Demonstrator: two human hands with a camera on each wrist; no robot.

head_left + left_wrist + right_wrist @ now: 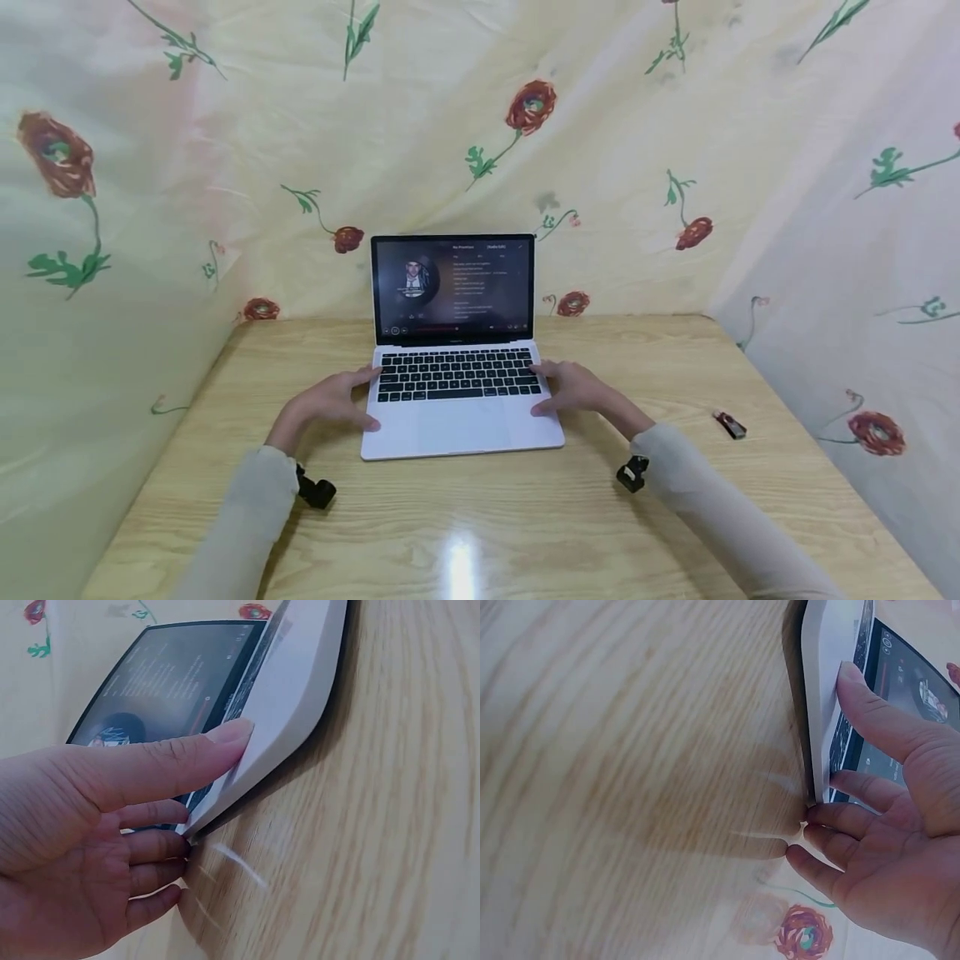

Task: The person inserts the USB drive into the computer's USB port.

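Observation:
An open laptop (459, 425) stands on the wooden table, its screen (453, 287) lit with a dark music player page. At its left edge my left hand (330, 400) holds the base, the thumb on the palm rest and the index finger near the keys. My right hand (573, 390) grips the opposite edge in much the same way. The left wrist view shows the left thumb (187, 757) over the rim and the other fingertips along the side. In the right wrist view, the right thumb (877, 705) presses the top face, with fingertips at the lower edge.
A small dark red and silver object, like a USB stick (730, 424), lies on the table (540, 525) to the right. Behind and on both sides hangs a flowered cloth (420, 125). Black wrist cameras sit below both sleeves.

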